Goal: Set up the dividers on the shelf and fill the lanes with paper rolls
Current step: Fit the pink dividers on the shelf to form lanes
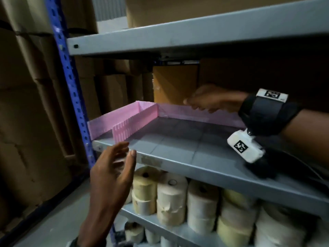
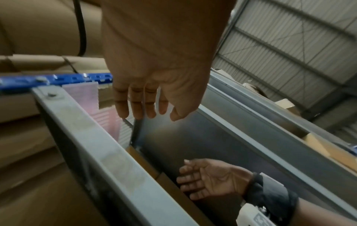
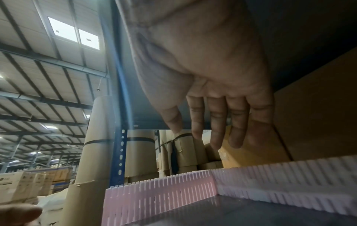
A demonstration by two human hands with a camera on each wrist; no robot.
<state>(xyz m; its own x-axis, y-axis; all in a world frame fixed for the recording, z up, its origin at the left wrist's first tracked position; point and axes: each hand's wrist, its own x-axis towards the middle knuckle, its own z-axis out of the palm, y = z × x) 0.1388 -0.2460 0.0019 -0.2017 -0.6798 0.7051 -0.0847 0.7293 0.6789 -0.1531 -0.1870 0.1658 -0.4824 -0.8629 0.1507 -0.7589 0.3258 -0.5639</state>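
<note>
Pink slotted dividers stand on the grey shelf [image 1: 178, 145]: a long back divider [image 1: 204, 114] along the rear, a side panel [image 1: 105, 122] at the left edge, and a lane divider [image 1: 137, 122] running front to back near the left. In the right wrist view the lane divider [image 3: 160, 197] meets the back divider [image 3: 289, 180] at a corner. My right hand [image 1: 210, 102] hovers open above the back divider, holding nothing. My left hand [image 1: 115, 168] is open at the shelf's front edge, just below the lane divider's front end, empty. Paper rolls [image 1: 170, 198] fill the shelf below.
A brown cardboard box [image 1: 175, 82] stands behind the back divider. The blue slotted upright [image 1: 71, 82] rises at the shelf's left corner. Another grey shelf [image 1: 178, 34] hangs low overhead. Large cardboard-wrapped rolls [image 1: 26, 104] stand left of the rack.
</note>
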